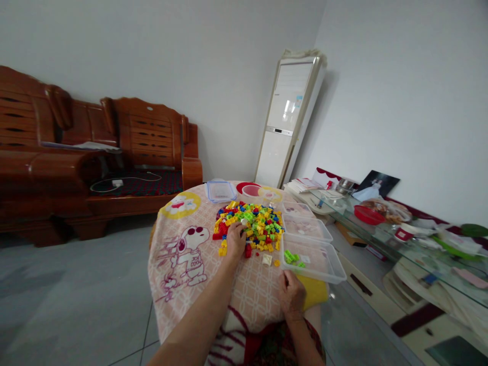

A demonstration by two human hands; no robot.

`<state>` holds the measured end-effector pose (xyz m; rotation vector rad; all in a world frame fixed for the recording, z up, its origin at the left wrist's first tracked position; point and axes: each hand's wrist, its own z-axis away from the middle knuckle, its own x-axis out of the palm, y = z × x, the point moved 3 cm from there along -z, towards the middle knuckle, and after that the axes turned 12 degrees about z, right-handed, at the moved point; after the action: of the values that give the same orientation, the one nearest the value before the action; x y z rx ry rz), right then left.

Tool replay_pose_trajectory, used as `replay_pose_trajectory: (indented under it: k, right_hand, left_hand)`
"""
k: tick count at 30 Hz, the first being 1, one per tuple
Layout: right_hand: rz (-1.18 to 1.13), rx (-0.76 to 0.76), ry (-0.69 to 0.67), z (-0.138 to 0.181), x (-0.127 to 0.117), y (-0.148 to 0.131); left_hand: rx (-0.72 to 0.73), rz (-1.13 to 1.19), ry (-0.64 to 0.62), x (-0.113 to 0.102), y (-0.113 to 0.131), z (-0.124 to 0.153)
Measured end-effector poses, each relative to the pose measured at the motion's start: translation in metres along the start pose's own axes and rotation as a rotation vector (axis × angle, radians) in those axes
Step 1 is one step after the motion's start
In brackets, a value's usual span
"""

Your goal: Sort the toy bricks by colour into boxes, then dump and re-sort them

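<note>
A heap of toy building bricks (263, 226) in yellow, red, green and blue lies on the cloth-covered round table (244, 290). My left hand (236, 240) reaches into the heap's near left side, its fingers curled down among the bricks. Whatever they pinch is hidden. Curled closed, my right hand (292, 294) rests on the cloth at the near left corner of a clear plastic box (324, 272); its fingertips are mostly out of sight. Several light green bricks (293, 257) lie inside that box. A cream-coloured piece (267, 260) and a small yellow piece (277, 263) sit between the heap and the box.
More clear boxes (312, 229) stand behind the first one. At the table's far side are a blue-rimmed lid (221, 191) and a red round lid (244, 186). A cluttered glass-topped cabinet (381, 239) runs along the right; a wooden sofa (148, 137) stands left.
</note>
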<state>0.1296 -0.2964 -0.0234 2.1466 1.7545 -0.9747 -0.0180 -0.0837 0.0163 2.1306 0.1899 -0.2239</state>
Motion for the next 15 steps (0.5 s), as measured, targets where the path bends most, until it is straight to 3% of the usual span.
replay_pose_trajectory:
  k: [4,15]
  right_hand:
    - [0.002,-0.002,-0.007,0.0002,0.0006,0.0003]
    - [0.011,-0.014,0.012,0.0005,0.0018,0.0007]
  left_hand:
    - [0.069,-0.061,-0.008,0.0076,-0.0018,0.0025]
    - [0.070,-0.174,-0.068,0.0123,-0.0070,0.0033]
